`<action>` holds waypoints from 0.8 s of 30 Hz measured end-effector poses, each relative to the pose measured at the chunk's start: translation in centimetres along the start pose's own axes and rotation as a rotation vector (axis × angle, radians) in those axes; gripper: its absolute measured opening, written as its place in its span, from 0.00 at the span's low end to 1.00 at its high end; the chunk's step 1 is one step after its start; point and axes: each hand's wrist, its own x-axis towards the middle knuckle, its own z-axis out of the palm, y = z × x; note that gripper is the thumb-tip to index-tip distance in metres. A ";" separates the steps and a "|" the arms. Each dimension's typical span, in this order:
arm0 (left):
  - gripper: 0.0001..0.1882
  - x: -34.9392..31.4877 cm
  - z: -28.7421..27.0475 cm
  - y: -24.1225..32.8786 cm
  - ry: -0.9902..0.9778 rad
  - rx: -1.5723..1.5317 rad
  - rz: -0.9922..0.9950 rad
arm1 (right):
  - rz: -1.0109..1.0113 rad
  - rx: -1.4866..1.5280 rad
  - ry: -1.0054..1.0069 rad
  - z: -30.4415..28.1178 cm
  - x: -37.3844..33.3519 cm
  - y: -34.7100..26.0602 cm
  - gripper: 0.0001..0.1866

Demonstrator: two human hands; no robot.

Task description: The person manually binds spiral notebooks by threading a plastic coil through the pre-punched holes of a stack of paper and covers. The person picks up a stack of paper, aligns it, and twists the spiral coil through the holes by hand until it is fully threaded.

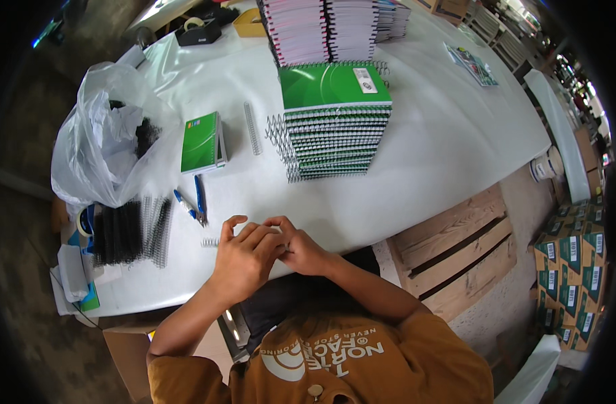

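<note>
My left hand point(244, 259) and my right hand point(306, 252) are close together over the near edge of the table, fingers curled inward. A silver wire spiral point(209, 242) sticks out to the left of my left hand, and a small end shows by my right fingertips. Its middle is hidden behind my fingers. Just beyond lie blue-handled pliers point(200, 198) and a blue and white pen-like tool point(186, 205). Farther off are a small green notebook point(200, 143), a loose wire spiral point(252, 128) and a tall stack of green spiral notebooks point(338, 128).
Black and silver spirals point(129, 232) lie at the left, below a clear plastic bag point(99, 141). Thick stacks of bound paper point(321, 30) stand at the back beside a tape dispenser point(197, 30). A wooden pallet point(456, 249) and stacked boxes point(570, 269) are on the right.
</note>
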 end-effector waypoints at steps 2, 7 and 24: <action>0.14 0.7 -1.6 0.3 -0.015 0.007 0.003 | 0.044 0.069 -0.041 -0.2 0.0 -1.8 0.26; 0.25 5.8 -8.6 2.6 0.321 -0.016 -0.073 | -0.341 -0.039 0.214 -5.8 0.8 -9.5 0.16; 0.19 16.9 -5.9 -0.6 1.141 0.067 0.222 | -0.911 -0.265 0.269 -20.0 6.7 -16.6 0.05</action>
